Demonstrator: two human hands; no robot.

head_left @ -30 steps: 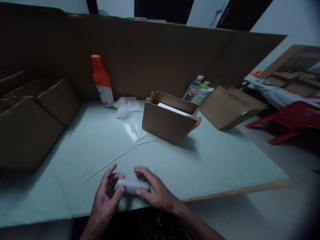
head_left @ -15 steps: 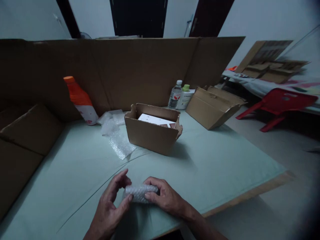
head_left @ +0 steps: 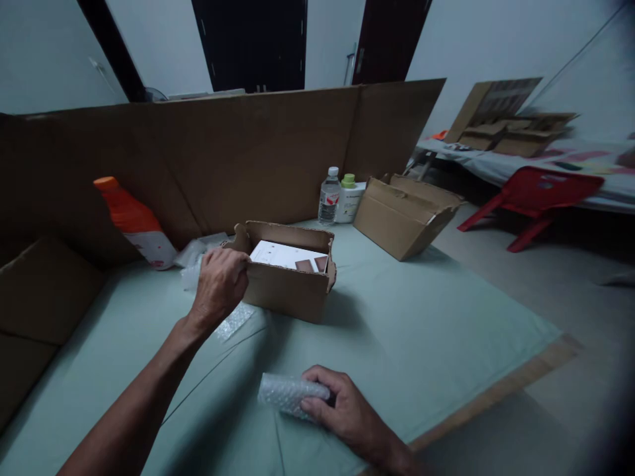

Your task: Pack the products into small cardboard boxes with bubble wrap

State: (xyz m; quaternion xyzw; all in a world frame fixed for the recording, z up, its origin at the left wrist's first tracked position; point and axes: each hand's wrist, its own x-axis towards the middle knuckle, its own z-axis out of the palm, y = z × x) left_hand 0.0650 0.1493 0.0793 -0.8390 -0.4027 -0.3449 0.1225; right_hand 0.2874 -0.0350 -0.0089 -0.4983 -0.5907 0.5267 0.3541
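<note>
My right hand (head_left: 347, 413) lies near the front edge of the table, its fingers wrapped round a small roll of bubble wrap (head_left: 285, 395) that rests on the pale green table cover (head_left: 421, 330). My left hand (head_left: 218, 284) is stretched out to the open cardboard box (head_left: 290, 291) in the middle of the table, with curled fingers gripping the box's left wall. Inside the box lie a white flat item (head_left: 280, 254) and brown pieces (head_left: 312, 265). Loose bubble wrap (head_left: 233, 320) lies under my left wrist.
An orange bottle (head_left: 133, 221) leans at the left by a tall cardboard screen (head_left: 248, 152). A clear water bottle (head_left: 329, 196), a green-capped container (head_left: 347, 195) and a second box (head_left: 404, 215) stand behind. Flattened cardboard (head_left: 44, 291) lies left. A red chair (head_left: 536, 198) stands to the right.
My left hand has let go of the bubble-wrap roll and reached forward to the open box's left wall. My right hand keeps the roll. The view has swung to the right.
</note>
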